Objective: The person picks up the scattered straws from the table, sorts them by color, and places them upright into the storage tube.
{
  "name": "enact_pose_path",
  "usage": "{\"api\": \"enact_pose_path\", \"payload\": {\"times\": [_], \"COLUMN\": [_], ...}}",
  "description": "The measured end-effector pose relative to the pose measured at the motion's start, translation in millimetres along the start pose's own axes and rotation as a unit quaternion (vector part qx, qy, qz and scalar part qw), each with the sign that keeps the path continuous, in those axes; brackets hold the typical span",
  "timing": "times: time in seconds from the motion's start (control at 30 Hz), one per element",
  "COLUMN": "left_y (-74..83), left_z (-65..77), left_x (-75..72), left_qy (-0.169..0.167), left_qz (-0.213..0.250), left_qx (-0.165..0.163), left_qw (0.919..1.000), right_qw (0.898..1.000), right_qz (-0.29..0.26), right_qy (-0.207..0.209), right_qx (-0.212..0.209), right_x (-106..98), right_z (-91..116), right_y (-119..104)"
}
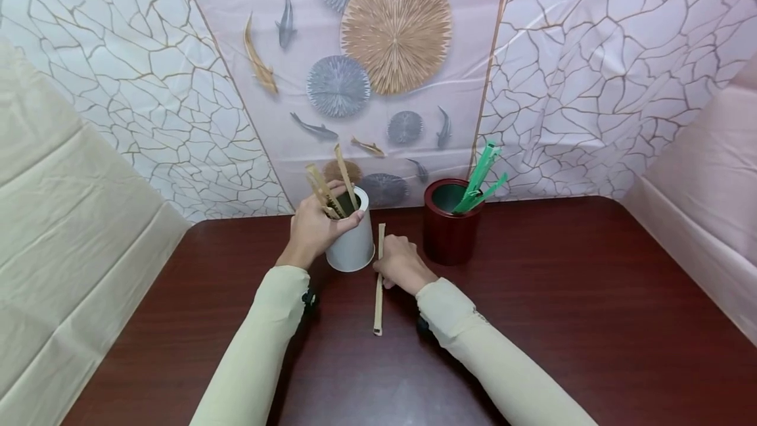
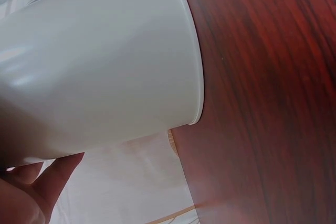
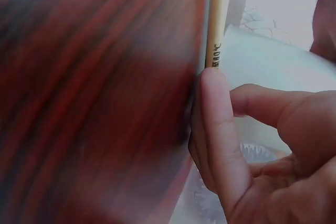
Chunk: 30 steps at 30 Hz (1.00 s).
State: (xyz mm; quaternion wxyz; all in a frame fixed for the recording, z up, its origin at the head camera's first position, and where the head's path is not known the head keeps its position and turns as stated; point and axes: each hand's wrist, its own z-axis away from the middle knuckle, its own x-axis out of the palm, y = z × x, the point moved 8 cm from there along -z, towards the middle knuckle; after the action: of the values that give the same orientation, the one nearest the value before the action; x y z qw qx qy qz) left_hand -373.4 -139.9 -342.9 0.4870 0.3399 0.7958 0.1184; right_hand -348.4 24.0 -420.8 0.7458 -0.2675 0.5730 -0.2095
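Note:
My left hand [image 1: 312, 227] grips the white canister [image 1: 353, 250] near its rim, thumb along the front and fingers round the far side. Several tan wrapped straws [image 1: 345, 176] stand in the canister and lean apart. In the left wrist view, the canister's smooth wall [image 2: 115, 61] fills much of the picture, its base edge close to the tabletop. To its right, my right hand [image 1: 403, 264] pinches a single tan wrapped straw [image 1: 378, 307] around its middle, low over the table. Dark print shows on this straw [image 3: 216, 35] in the right wrist view, just beyond my fingertip.
A dark red canister [image 1: 452, 238] with several green wrapped straws [image 1: 481, 173] stands at the back, right of my right hand. The glossy red-brown table [image 1: 562, 294] ends at a patterned cloth backdrop [image 1: 556, 84], and pale cloth [image 1: 65, 235] hangs along the sides.

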Motion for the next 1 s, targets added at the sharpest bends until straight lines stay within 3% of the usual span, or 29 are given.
{"api": "enact_pose_path", "payload": {"times": [0.17,0.27,0.37,0.47,0.57,0.67,0.73,0.8,0.87,1.0], "left_y": [1.3,0.8,-0.4,-1.9,-4.2,-7.0,-8.6,-9.1,-7.9,-2.4], "left_z": [-2.2,-2.8,-2.5,-1.7,-0.8,1.3,2.5,3.3,2.9,0.4], "left_x": [-1.7,-3.0,-5.5,-8.2,-8.7,-8.5,-7.8,-6.6,-4.2,-0.9], "left_qy": [0.005,0.006,0.009,0.013,0.011,0.008,0.007,0.005,0.001,-0.002], "left_qz": [0.007,0.012,0.013,0.013,0.011,0.009,0.009,0.009,0.01,0.01], "left_qx": [-0.001,-0.002,-0.003,-0.003,-0.004,-0.01,-0.014,-0.018,-0.019,-0.015], "left_qw": [1.0,0.9999,0.9999,0.9998,0.9999,0.9999,0.9998,0.9998,0.9998,0.9998], "right_qw": [0.998,0.993,0.982,0.961,0.93,0.899,0.886,0.881,0.883,0.905], "right_qz": [-0.019,-0.035,-0.073,-0.136,-0.187,-0.21,-0.199,-0.187,-0.164,-0.112], "right_qy": [0.051,0.1,0.144,0.178,0.219,0.251,0.273,0.279,0.281,0.268], "right_qx": [-0.01,-0.047,-0.102,-0.161,-0.229,-0.289,-0.317,-0.333,-0.339,-0.31], "right_x": [-35.1,-67.7,-101.9,-133.7,-159.2,-171.3,-172.0,-166.9,-158.7,-140.3], "right_z": [16.0,35.6,58.1,77.5,90.4,94.7,92.3,85.7,77.4,59.7], "right_y": [-8.8,-26.8,-52.0,-78.8,-103.2,-122.0,-129.8,-133.2,-131.7,-117.8]}}
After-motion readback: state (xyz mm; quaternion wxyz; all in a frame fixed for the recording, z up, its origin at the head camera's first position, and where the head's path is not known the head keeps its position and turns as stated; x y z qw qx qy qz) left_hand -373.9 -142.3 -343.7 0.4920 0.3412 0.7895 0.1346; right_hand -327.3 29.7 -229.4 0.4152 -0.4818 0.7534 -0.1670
